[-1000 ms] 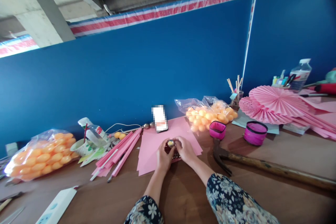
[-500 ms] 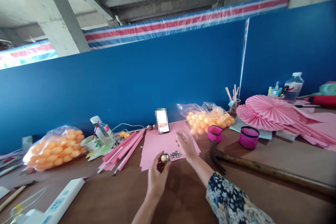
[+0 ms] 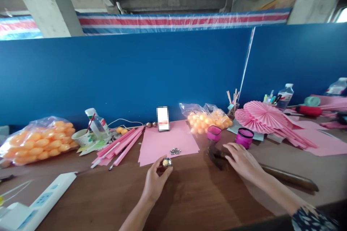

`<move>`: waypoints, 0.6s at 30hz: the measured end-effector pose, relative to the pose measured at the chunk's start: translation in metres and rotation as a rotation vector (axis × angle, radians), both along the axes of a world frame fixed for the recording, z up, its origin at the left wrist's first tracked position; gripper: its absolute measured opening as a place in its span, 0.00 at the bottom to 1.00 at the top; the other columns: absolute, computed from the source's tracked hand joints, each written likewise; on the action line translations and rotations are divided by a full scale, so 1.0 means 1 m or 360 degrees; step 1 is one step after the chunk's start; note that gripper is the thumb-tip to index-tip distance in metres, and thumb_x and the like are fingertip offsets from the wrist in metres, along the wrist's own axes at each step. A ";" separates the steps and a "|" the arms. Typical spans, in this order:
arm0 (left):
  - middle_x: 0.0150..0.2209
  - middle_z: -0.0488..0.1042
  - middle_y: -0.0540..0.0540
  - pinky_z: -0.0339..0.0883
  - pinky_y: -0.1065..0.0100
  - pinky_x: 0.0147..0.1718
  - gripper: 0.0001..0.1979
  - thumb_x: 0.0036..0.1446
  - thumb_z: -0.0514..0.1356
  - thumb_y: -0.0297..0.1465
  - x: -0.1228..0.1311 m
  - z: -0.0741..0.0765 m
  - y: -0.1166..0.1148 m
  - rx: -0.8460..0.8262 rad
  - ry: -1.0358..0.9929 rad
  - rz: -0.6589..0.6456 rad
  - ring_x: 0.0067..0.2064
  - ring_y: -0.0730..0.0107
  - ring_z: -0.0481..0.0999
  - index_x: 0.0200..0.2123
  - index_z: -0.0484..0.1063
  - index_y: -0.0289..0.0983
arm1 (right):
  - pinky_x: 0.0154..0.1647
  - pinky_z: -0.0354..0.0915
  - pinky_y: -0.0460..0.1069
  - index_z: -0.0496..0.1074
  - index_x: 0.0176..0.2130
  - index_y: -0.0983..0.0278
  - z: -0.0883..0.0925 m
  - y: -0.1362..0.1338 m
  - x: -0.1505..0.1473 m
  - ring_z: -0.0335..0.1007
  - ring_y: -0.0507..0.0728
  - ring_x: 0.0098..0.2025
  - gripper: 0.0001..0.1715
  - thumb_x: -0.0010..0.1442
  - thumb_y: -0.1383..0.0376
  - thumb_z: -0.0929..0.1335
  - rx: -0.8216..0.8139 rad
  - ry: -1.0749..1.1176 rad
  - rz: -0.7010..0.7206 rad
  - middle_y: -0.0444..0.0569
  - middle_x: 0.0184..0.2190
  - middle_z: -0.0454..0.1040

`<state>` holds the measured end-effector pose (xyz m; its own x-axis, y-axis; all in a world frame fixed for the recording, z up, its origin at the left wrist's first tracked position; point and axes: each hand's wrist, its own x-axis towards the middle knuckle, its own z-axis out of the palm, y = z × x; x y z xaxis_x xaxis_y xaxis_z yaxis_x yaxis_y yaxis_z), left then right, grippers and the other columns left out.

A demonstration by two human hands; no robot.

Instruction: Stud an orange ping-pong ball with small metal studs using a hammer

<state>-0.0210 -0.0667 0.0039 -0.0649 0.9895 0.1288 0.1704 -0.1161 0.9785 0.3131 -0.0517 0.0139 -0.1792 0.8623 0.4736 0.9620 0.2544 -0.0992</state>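
Observation:
My left hand (image 3: 156, 180) grips a shiny metal ball (image 3: 167, 163) between thumb and fingers, just in front of the pink paper sheets (image 3: 159, 142). On the paper's front part lies a small pile of silvery pieces (image 3: 175, 151). My right hand (image 3: 242, 158) is over the wooden handle of a hammer (image 3: 290, 178), close behind its head, with fingers apart; whether it touches the handle is unclear. Two magenta round containers, one (image 3: 214, 133) behind the hammer head and one (image 3: 244, 138) behind my right hand, stand on the table.
Bags of orange balls lie at left (image 3: 40, 142) and back centre (image 3: 208, 120). A phone (image 3: 163, 119) leans at the back. Pink strips (image 3: 121, 146), a power strip (image 3: 51, 200) and pink paper fans (image 3: 260, 117) are on the table (image 3: 108, 202).
My right hand has moved right, from above the pink paper to the hammer handle. My left hand still holds the metal ball. The view has tilted and shifted.

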 end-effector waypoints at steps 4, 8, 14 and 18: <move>0.38 0.74 0.45 0.67 0.66 0.38 0.25 0.43 0.62 0.34 0.006 -0.003 0.013 0.0072 -0.0036 -0.0040 0.36 0.67 0.74 0.47 0.66 0.36 | 0.43 0.62 0.54 0.65 0.46 0.64 -0.012 -0.001 0.017 0.66 0.61 0.43 0.19 0.54 0.64 0.60 -0.0145 -0.0097 -0.0025 0.54 0.44 0.68; 0.41 0.72 0.44 0.67 0.66 0.39 0.24 0.43 0.61 0.32 0.006 -0.016 0.015 0.0125 -0.0137 0.0011 0.38 0.68 0.73 0.47 0.65 0.36 | 0.42 0.62 0.53 0.64 0.47 0.64 -0.019 0.002 0.020 0.66 0.61 0.43 0.19 0.55 0.65 0.60 -0.0304 -0.0166 0.0092 0.54 0.42 0.69; 0.39 0.72 0.44 0.67 0.66 0.39 0.25 0.43 0.61 0.30 0.005 -0.022 0.013 0.0150 -0.0170 0.0004 0.37 0.69 0.73 0.48 0.64 0.36 | 0.42 0.62 0.55 0.65 0.45 0.64 -0.016 0.004 0.021 0.66 0.62 0.42 0.17 0.57 0.64 0.59 -0.0307 -0.0270 0.0163 0.55 0.39 0.70; 0.37 0.72 0.45 0.67 0.67 0.37 0.25 0.41 0.62 0.30 0.006 -0.019 0.013 0.0153 -0.0176 0.0015 0.36 0.69 0.72 0.46 0.65 0.36 | 0.42 0.61 0.55 0.65 0.45 0.62 -0.005 -0.010 0.010 0.66 0.62 0.43 0.17 0.57 0.60 0.58 -0.0371 -0.0053 0.0160 0.55 0.42 0.70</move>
